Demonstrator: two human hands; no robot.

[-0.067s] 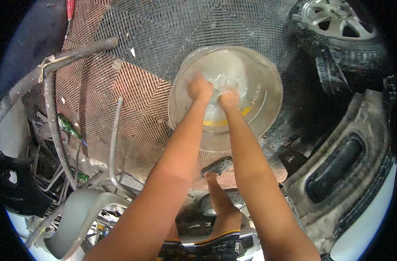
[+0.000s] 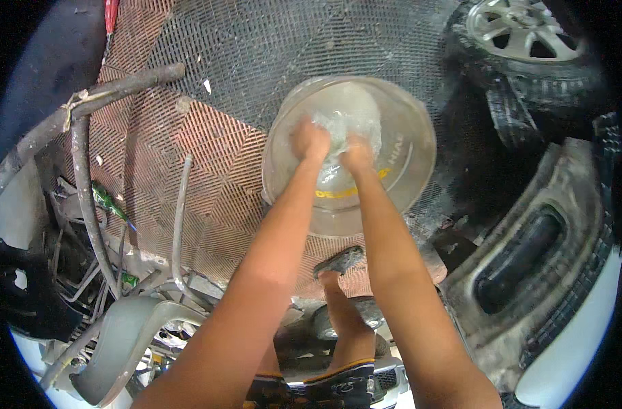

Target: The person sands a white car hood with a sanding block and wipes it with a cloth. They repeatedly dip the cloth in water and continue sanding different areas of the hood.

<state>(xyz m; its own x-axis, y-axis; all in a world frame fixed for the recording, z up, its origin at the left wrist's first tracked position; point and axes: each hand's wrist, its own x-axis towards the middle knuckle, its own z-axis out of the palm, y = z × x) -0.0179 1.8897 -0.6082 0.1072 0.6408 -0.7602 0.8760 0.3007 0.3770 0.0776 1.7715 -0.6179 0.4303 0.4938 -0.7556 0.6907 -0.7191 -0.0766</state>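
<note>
A round, translucent greyish basin (image 2: 414, 160) stands on the grid floor in front of me, with water in it and yellow and white lettering at its base. Both my hands are down inside it, fingers curled and blurred by motion. My left hand (image 2: 312, 141) grips one side of a pale, wet, crumpled cloth (image 2: 338, 134). On the other side, my right hand (image 2: 356, 155) closes on the same cloth, a short gap from the left. The cloth glistens and looks partly under water; its edges are hard to make out.
Upper right lies a wheel with tyre (image 2: 522, 34); below it, a dirty grey car panel (image 2: 529, 259). Bent pipes (image 2: 86, 191), a green bottle (image 2: 106, 198) and scrap parts lie at left. My foot (image 2: 338, 262) is just this side of the basin.
My hands have shifted slightly within the basin, and the wet cloth between them has changed shape. The water's surface looks different. The view has tilted a little.
</note>
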